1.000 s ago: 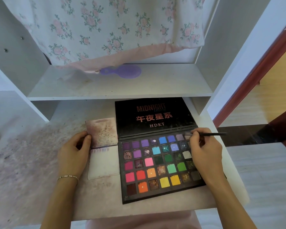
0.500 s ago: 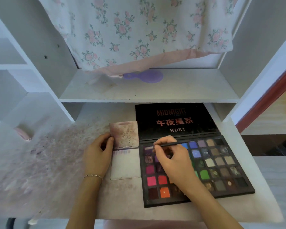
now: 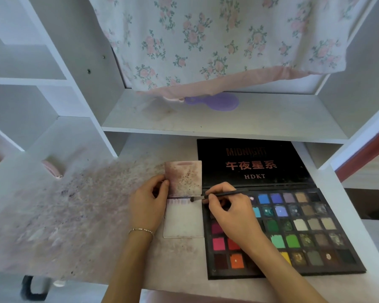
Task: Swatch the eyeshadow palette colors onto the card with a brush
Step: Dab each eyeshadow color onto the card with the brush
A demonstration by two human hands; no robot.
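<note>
A black eyeshadow palette (image 3: 298, 230) lies open on the desk, with many coloured pans and its lid (image 3: 249, 162) standing behind. Left of it lies a white folded card (image 3: 183, 221); its upper half (image 3: 183, 177) is stained purplish. My right hand (image 3: 230, 213) reaches across the palette's left side and grips a thin dark brush (image 3: 219, 196). The brush tip touches the top edge of the lower card, by a row of faint purple marks. My left hand (image 3: 148, 204) rests on the desk and pinches the card's left edge, thumb on the upper half.
Purple-pink powder stains the desk (image 3: 85, 204) to the left. A shelf (image 3: 217, 121) just above the palette holds a purple hand mirror (image 3: 219, 101). A floral cloth (image 3: 217, 40) hangs over it. White cubby dividers stand at left; the desk's right edge runs close to the palette.
My right hand has moved left with the brush, from the palette's right pans across to the card, where the tip now touches. The view has shifted left. My left hand stays on the card.
</note>
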